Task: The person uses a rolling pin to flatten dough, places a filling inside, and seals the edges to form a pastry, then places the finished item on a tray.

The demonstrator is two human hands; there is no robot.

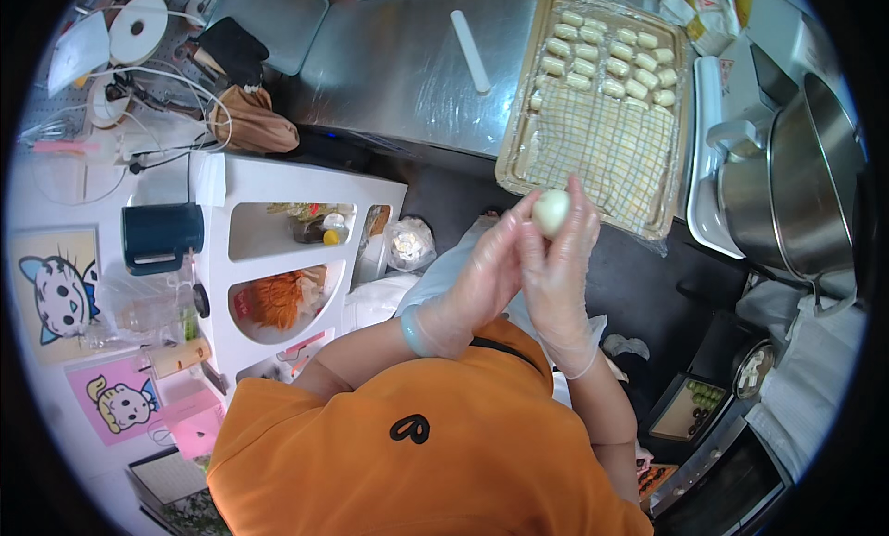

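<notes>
A smooth, pale, whitish dough ball (pixel 551 214) sits between my two hands, up near the fingertips. My left hand (pixel 489 275), in a clear plastic glove with a light blue band at the wrist, presses against it from the left. My right hand (pixel 560 277), gloved the same way, cups its right side with the fingers pointing up. Just beyond them lies a tan tray (pixel 521 91) lined with plastic film. Rows of small pale dough pieces (pixel 582 51) fill its far part, and a checked cloth (pixel 602 151) covers the near part.
A white rolling pin (pixel 469 51) lies on the steel worktop (pixel 398 63). Large steel pots (pixel 815 184) stand at the right, beside a white tray (pixel 708 156). To the left is a white shelf unit (pixel 278 179) with bags inside. A dark tray of green balls (pixel 690 406) sits low right.
</notes>
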